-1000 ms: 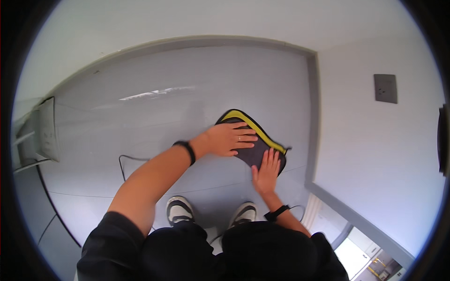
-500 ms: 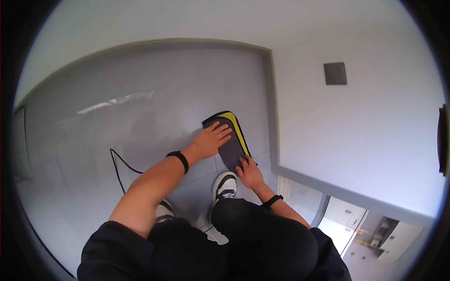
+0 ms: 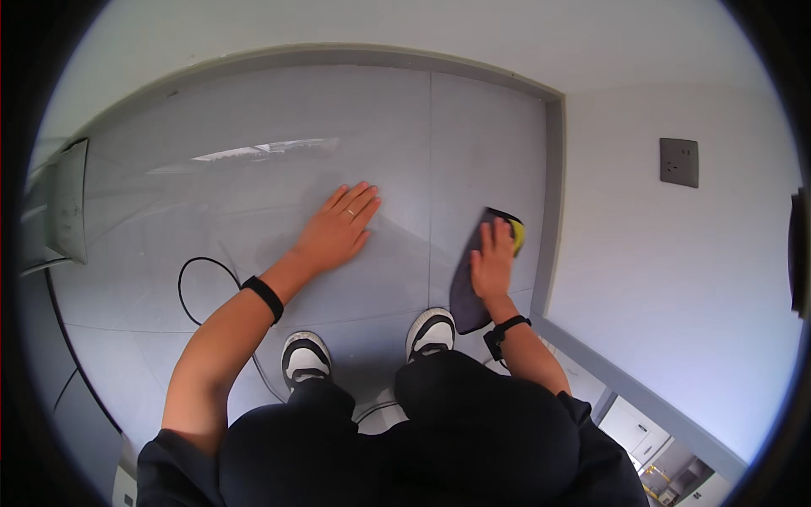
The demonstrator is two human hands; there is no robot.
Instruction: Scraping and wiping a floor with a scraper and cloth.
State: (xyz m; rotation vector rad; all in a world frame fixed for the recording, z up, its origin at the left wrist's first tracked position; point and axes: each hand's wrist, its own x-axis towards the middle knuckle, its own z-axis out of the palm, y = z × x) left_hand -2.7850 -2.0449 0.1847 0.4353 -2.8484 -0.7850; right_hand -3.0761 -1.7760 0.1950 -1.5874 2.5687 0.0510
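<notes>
A folded cleaning cloth [image 3: 469, 291], dark grey with a yellow side and black edging, lies on the grey tiled floor [image 3: 380, 279] in front of my right shoe. My right hand [image 3: 494, 262] rests on it, fingers stretched over its upper part and slightly blurred. Part of the cloth is hidden beneath the hand. To the left, my left hand [image 3: 338, 228] lies flat on the bare tile with its fingers spread, away from the cloth.
A thin dark cable [image 3: 180, 287] loops over the floor left of my left forearm. Grey skirting [image 3: 553, 203] runs along the far and right walls. A dark socket [image 3: 679, 162] is on the right wall. My two white-and-black shoes [image 3: 431, 331] stand close by. A pale panel [image 3: 69, 203] stands at far left.
My left hand has come off the cloth and moved left onto the tile. My right hand has moved forward and right with the cloth, turning it. The view has shifted too.
</notes>
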